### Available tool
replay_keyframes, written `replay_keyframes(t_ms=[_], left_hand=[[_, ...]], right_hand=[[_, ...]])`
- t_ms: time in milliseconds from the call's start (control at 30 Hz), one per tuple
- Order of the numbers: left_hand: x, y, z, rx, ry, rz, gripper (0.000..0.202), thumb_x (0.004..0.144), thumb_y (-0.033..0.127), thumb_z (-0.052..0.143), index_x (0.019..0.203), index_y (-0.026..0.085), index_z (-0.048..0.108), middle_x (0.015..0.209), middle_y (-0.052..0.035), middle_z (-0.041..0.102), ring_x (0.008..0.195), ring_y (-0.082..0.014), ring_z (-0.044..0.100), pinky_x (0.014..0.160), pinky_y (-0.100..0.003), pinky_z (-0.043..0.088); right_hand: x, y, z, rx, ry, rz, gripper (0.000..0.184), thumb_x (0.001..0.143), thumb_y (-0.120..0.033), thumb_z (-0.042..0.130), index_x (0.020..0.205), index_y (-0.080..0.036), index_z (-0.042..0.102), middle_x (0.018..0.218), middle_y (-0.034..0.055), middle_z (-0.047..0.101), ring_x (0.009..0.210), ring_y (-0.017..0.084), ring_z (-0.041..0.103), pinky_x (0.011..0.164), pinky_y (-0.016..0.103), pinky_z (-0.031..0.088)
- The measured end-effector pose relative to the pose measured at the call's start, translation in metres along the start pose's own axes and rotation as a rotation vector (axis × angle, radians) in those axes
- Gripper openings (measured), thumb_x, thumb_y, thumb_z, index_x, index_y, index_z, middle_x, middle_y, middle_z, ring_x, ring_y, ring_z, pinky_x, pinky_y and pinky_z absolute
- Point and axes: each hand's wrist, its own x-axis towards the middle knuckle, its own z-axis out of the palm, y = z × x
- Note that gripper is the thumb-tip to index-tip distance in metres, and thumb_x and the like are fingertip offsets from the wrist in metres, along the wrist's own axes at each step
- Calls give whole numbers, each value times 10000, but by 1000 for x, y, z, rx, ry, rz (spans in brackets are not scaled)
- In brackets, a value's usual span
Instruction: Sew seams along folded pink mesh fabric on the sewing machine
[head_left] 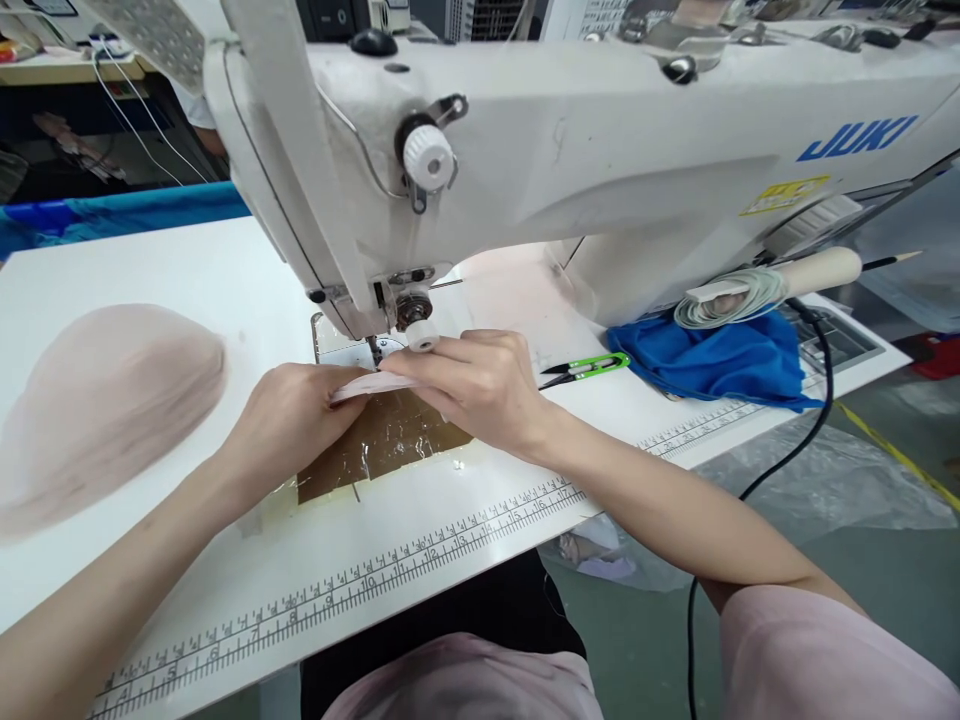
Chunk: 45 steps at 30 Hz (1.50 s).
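Between my two hands runs a small folded strip of pale pink fabric (379,384), just in front of the needle area of a white JUKI sewing machine (570,130). My left hand (289,420) pinches its left end. At the other end, the fingers of my right hand (484,385) are closed on the fabric, close under the presser foot area (375,350). Beneath the hands lies a brown taped patch (390,440) on the white table. My fingers partly hide the needle plate.
A pale pink cup-shaped fabric piece (120,400) lies left. Green thread snips (589,370) rest right of my right hand, beside a blue cloth (712,355) and a coiled pale cord (731,298). A printed ruler (375,578) lines the front edge; a black cable (814,420) hangs at right.
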Motion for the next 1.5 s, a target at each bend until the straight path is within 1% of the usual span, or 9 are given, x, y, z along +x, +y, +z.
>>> replay_keyframes(t_ms=[133,433,533,633,733,800,933,1100,1500], left_hand=[[-5,-1,-1,-127,-17,-9,349,867,433,545,646,181,640,473,50,435,460,-83,310,459,-245,281],[-12,-4,-10,-378,-140,63,481,961,478,430,623,183,602,624,20,498,528,-93,405,489,-246,309],[-19,-5,-2,-258,-71,216,485,987,393,385,612,184,611,604,23,478,512,-94,411,538,-269,341],[-29,-2,9,64,102,459,363,986,293,406,824,225,724,654,8,563,574,-125,489,667,-335,379],[-41,5,17,388,285,574,255,961,206,479,990,244,729,777,-23,678,687,-179,583,729,-389,383],[-48,10,20,509,358,579,252,942,141,505,1065,227,707,999,-57,741,846,-218,643,773,-410,394],[-57,13,22,504,294,559,322,945,84,478,1202,179,647,1323,-103,646,1194,-268,610,968,-466,399],[-57,9,23,419,233,538,328,980,126,439,1245,145,631,1256,-150,676,1152,-262,658,1205,-602,182],[-43,2,22,359,274,525,346,969,132,428,1238,157,645,1226,-158,690,1093,-293,689,1190,-711,98]], right_hand=[[-2,0,0,63,-56,28,227,954,-170,541,871,-208,749,678,-71,729,521,58,587,456,211,323],[1,-4,-12,211,-433,178,267,986,-213,495,931,-208,756,783,-32,762,634,91,652,473,228,255],[0,-5,-18,222,-542,144,265,955,-167,502,861,-193,749,735,-32,736,575,86,597,473,240,241],[-4,-6,-23,213,-611,24,249,910,-126,530,783,-186,736,713,-22,713,583,105,560,487,262,264],[-9,-8,-23,190,-579,-97,241,864,-79,561,703,-180,709,813,6,736,783,166,611,596,291,372],[-12,-9,-21,197,-546,-140,241,864,-71,567,693,-181,697,885,11,753,905,192,621,704,317,420],[-16,-9,-17,243,-540,-153,217,884,-66,571,771,-176,721,896,-8,771,932,173,644,797,328,447],[-17,-10,-18,232,-547,-151,230,901,-64,559,798,-182,727,898,-12,783,886,159,662,815,334,455],[-17,-6,-5,187,-460,-147,247,924,-58,527,820,-164,724,922,7,788,915,158,683,832,326,450]])
